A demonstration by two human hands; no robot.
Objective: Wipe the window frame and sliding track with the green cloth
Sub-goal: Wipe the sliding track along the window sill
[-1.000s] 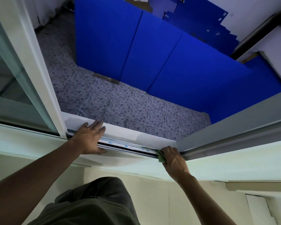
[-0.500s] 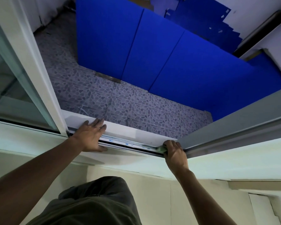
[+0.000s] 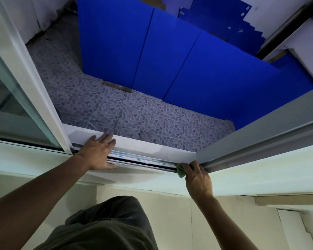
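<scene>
Two hands on sliding track (image 3: 145, 160) — pebble-tile floor (image 3: 134, 112), blue panels (image 3: 170, 56) beyond.

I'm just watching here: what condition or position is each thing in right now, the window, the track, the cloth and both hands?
Sliding window: slid aside to the left, opening clear.
Sliding track: exposed between the two hands, pale specks along it.
Green cloth: bunched, pressed at the track's right end.
Right hand: fingers curled round the cloth.
Left hand: flat, fingers straight, resting on the frame and track.
Window frame: white sill, partly under the left hand.
</scene>
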